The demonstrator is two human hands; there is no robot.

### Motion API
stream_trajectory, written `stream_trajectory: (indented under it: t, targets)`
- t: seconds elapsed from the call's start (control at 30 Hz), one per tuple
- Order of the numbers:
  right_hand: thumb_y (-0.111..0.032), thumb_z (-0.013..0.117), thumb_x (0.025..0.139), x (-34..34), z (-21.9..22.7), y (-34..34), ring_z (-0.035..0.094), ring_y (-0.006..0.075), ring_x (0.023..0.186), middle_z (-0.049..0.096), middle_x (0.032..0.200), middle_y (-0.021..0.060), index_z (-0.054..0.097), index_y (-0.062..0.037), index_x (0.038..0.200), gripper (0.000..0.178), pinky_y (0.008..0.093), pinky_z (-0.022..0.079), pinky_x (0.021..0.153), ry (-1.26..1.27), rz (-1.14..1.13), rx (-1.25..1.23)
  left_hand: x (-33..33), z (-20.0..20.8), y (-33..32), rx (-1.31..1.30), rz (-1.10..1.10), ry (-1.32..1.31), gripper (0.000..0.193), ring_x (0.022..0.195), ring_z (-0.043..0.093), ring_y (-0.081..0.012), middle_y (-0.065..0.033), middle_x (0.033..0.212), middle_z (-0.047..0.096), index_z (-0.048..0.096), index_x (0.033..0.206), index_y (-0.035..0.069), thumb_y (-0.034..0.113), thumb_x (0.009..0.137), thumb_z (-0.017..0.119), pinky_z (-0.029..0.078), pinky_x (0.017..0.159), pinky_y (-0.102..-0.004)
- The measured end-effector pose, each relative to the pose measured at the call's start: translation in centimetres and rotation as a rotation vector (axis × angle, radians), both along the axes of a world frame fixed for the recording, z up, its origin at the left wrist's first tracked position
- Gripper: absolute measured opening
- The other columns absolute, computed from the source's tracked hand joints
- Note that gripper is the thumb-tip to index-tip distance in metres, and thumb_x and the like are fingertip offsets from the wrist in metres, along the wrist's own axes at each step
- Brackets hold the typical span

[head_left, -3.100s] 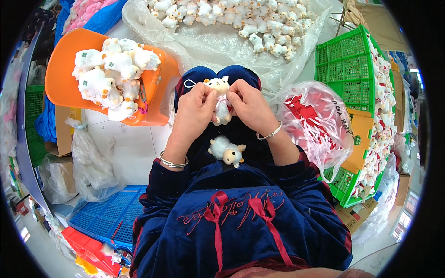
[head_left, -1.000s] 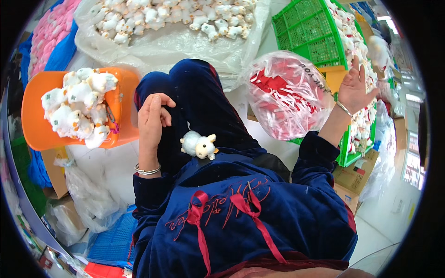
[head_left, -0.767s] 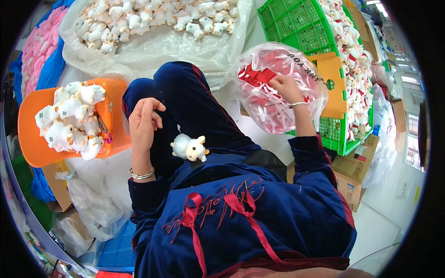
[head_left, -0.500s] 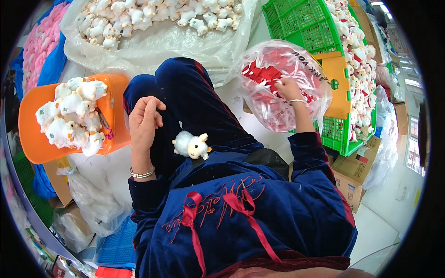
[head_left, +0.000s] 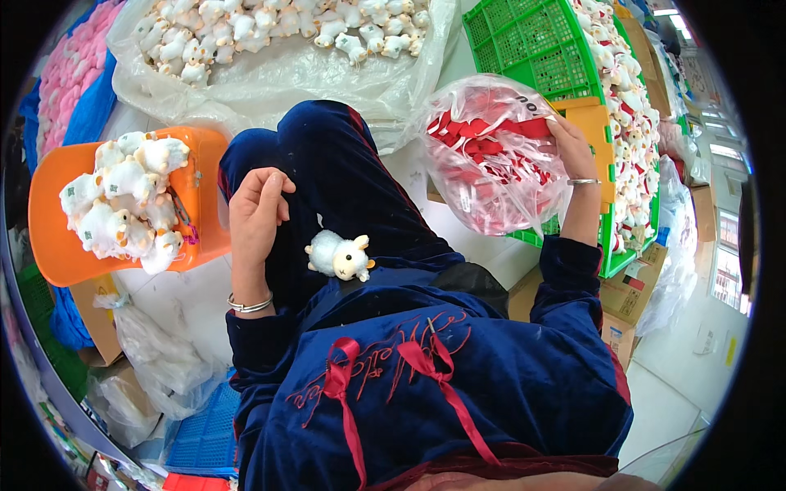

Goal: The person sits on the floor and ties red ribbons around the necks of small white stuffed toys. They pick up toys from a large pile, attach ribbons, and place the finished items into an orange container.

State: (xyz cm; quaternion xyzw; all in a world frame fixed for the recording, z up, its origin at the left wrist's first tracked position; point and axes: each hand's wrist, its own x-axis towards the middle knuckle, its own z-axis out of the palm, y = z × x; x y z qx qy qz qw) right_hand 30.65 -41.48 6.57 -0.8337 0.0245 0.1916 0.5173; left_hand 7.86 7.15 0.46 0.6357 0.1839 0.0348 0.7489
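My left hand hangs over my left knee with curled fingers and the thumb pressed to them; anything inside is too small or hidden to make out. In my lap, just right of it, lies a small plush sheep with a pale blue-white body and cream head, held by neither hand. At the right, a clear plastic bag holds many red fabric strips with white parts. My right hand is at the bag's right rim, fingers closed, and a red strip runs up to its fingertips.
An orange stool at the left carries a heap of white plush sheep. More plush toys lie on plastic sheeting ahead. A green crate and toys with red pieces stand right, above cardboard boxes.
My right hand has moved right, from inside the bag to its right rim, and a red strip now stretches toward it. My left hand and the lap sheep have stayed put.
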Motion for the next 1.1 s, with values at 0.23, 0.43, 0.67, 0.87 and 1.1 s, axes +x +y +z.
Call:
stream_trajectory:
  t: [0.23,0.43,0.67,0.87,1.1]
  targets:
    - [-0.025,0.050,0.107,-3.7,4.0,11.8,0.075,0.0238,0.093,0.073,0.108,0.0159,0.062,0.0043,0.126,0.037,0.0330,0.063,0.076,0.198,0.353,0.302,1.7,2.3,-3.2,0.117,-0.120,-0.170,0.014,0.070,0.051,-0.0017,0.0034,0.095,0.067,0.070,0.108,0.004,0.008,0.094,0.069,0.042,0.062,-0.0181]
    - [-0.026,0.051,0.107,-6.6,5.0,20.7,0.075,0.0215,0.090,0.074,0.104,0.0141,0.066,0.0031,0.120,0.036,0.0311,0.063,0.069,0.444,0.615,0.457,3.5,7.1,-4.8,0.151,-0.416,-0.273,0.048,0.096,0.058,-0.0042,-0.0044,0.138,0.060,0.056,0.141,0.004,0.010,0.093,0.064,0.045,0.070,-0.0182]
    - [-0.028,0.051,0.107,-6.7,5.2,24.4,0.075,0.0218,0.079,0.073,0.106,0.0172,0.063,0.0038,0.124,0.038,0.0291,0.062,0.065,0.526,0.617,0.518,2.3,5.1,-3.4,-0.209,-0.444,-0.031,0.022,0.082,0.059,-0.0036,0.0000,0.097,0.067,0.066,0.117,0.000,0.016,0.102,0.062,0.049,0.072,-0.0198]
    - [-0.027,0.052,0.107,-7.3,2.8,25.4,0.071,0.0209,0.101,0.070,0.118,0.0128,0.062,-0.0016,0.126,0.033,0.0322,0.057,0.081,0.205,0.435,0.395,1.1,2.7,-2.4,-0.361,-0.094,-0.031,0.017,0.069,0.065,-0.0057,0.0000,0.082,0.070,0.067,0.103,0.002,0.017,0.104,0.061,0.051,0.062,-0.0199]
    - [-0.025,0.085,0.079,-10.0,0.0,25.0,0.062,0.0308,0.109,0.062,0.117,0.0162,0.063,0.0008,0.119,0.053,0.0379,0.051,0.093,-0.354,0.801,-0.076,-0.3,0.8,0.5,-0.332,0.169,-0.049,0.016,0.069,0.068,-0.0113,-0.0021,0.079,0.067,0.064,0.101,0.007,0.019,0.106,0.055,0.054,0.059,-0.0223]
